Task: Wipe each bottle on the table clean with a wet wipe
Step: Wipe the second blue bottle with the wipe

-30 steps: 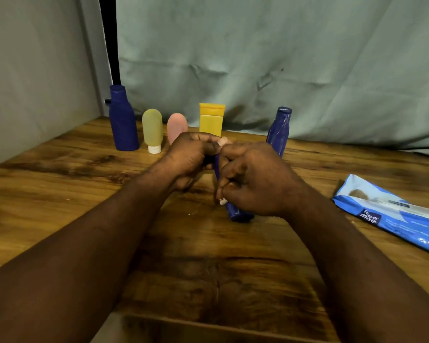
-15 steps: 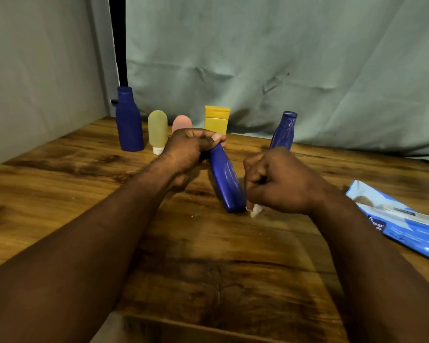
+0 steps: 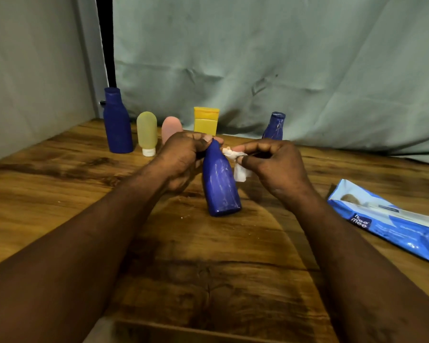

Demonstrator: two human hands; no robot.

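Observation:
My left hand point(image 3: 181, 159) grips the neck of a small blue bottle point(image 3: 221, 186), which leans with its base toward me just above the wooden table point(image 3: 60, 194). My right hand point(image 3: 273, 164) pinches a crumpled white wet wipe point(image 3: 239, 167) against the bottle's upper right side. Along the back stand a tall blue bottle point(image 3: 117, 122), a yellow-green tube point(image 3: 147, 134), a pink tube point(image 3: 171, 128) partly behind my left hand, a yellow tube point(image 3: 206, 120) and another blue bottle point(image 3: 274, 126).
A blue wet-wipe pack point(image 3: 386, 221) lies flat at the right side of the table. Grey cloth hangs behind the table and at the left. A few crumbs lie on the wood near the held bottle.
The right hand with the wipe has moved from the bottle's base up to its neck. The bottle has swung from a steep slant to nearly upright, and its wet streaks show.

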